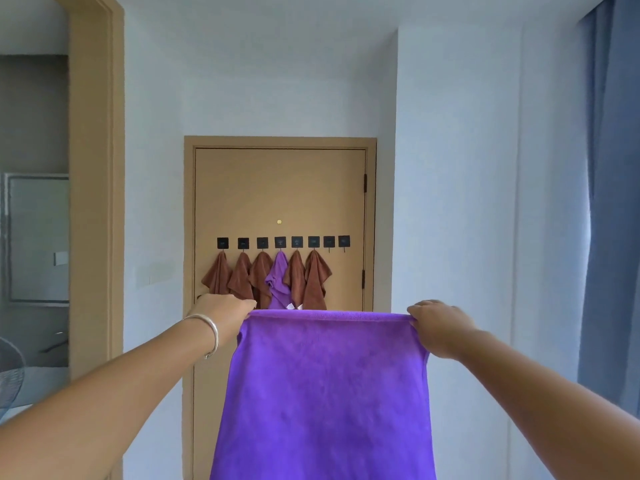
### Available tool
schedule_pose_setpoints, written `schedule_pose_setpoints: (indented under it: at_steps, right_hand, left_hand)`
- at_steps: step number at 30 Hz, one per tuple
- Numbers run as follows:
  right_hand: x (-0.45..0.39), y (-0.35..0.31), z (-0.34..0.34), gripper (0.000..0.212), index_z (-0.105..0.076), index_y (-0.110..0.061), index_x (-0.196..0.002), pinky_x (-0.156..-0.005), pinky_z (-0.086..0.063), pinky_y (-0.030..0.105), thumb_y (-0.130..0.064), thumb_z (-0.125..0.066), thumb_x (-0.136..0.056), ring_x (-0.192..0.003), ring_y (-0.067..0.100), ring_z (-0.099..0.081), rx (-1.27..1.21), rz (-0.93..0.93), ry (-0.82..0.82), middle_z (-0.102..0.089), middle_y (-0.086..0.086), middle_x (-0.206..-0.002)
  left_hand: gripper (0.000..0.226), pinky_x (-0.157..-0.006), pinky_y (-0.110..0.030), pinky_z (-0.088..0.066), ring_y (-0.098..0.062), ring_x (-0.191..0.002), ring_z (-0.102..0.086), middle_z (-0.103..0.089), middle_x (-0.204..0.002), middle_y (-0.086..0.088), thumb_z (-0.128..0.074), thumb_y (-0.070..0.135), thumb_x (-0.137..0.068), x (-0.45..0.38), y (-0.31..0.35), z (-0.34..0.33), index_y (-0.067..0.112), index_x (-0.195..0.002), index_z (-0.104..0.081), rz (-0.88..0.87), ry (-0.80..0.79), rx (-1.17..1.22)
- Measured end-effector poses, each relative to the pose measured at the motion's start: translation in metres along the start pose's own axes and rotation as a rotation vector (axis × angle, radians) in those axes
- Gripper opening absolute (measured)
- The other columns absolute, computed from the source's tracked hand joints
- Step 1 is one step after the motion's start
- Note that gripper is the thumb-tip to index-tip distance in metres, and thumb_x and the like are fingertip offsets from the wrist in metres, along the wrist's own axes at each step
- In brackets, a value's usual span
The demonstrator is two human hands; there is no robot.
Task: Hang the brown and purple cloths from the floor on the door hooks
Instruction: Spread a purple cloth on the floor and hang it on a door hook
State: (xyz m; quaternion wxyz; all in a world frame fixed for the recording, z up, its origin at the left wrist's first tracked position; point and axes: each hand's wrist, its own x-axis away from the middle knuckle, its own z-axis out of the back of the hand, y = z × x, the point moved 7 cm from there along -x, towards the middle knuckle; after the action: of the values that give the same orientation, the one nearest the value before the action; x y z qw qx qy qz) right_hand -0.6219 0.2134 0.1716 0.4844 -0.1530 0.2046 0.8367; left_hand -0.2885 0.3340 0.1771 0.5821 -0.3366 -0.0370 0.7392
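Presently we record a purple cloth point(325, 393) held spread at six o'clock in the view, hanging flat from its top edge. Our left hand point(221, 311) pinches the upper left corner; our right hand point(438, 327) grips the upper right corner, fingers curled over the hem. A silver bangle point(209, 332) sits on the left wrist. At twelve o'clock beyond the cloth stands the tan door point(280, 188) with a row of eight black hooks point(280, 242). Five brown cloths point(315, 278) and one hung purple cloth point(278, 277) occupy the six leftmost; the two rightmost hooks point(336, 241) are bare. A blue curtain point(613, 202) hangs at three o'clock
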Motion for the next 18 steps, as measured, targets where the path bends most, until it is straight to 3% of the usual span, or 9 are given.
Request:
schedule_pose_setpoints:
  at_steps: [5, 11, 15, 18]
  right_hand:
    - [-0.071, -0.010, -0.008, 0.027, -0.056, -0.021, -0.103, -0.087, -0.044, 0.034, -0.023, -0.029, -0.100, -0.117, 0.019, -0.051, 0.007, -0.011, 0.046, -0.059, -0.004, -0.116]
    - [-0.129, -0.024, -0.038, 0.020, -0.046, -0.024, -0.087, -0.081, -0.042, 0.033, -0.022, -0.030, -0.099, -0.114, 0.018, -0.052, 0.009, -0.027, 0.028, -0.059, -0.005, -0.112]
    - [-0.157, -0.029, -0.062, 0.020, -0.046, -0.024, -0.087, -0.077, -0.040, 0.031, -0.022, -0.030, -0.099, -0.112, 0.018, -0.051, 0.014, -0.034, -0.005, -0.059, -0.005, -0.109]
    - [-0.183, -0.031, -0.079, 0.021, -0.049, -0.024, -0.091, -0.079, -0.042, 0.032, -0.022, -0.030, -0.099, -0.110, 0.018, -0.052, 0.006, -0.036, -0.010, -0.058, -0.005, -0.109]
  left_hand:
    - [0.018, -0.053, -0.027, -0.045, -0.015, -0.057, -0.051, -0.054, -0.069, 0.006, -0.047, 0.013, -0.088, -0.067, -0.028, -0.039, 0.027, -0.098, -0.048, 0.013, 0.014, 0.036]
    - [0.016, -0.053, -0.026, -0.042, -0.014, -0.058, -0.050, -0.053, -0.069, 0.007, -0.044, 0.012, -0.089, -0.120, -0.044, -0.079, 0.026, -0.095, -0.049, -0.010, 0.027, 0.035]
    - [0.014, -0.050, -0.026, -0.031, -0.016, -0.059, -0.046, -0.047, -0.069, 0.007, -0.039, 0.012, -0.094, -0.145, -0.046, -0.105, 0.023, -0.094, -0.048, -0.033, 0.007, 0.013]
    - [0.014, -0.052, -0.026, -0.033, -0.015, -0.061, -0.047, -0.048, -0.071, 0.006, -0.038, 0.013, -0.097, -0.168, -0.047, -0.123, 0.023, -0.098, -0.048, -0.040, -0.001, 0.009]
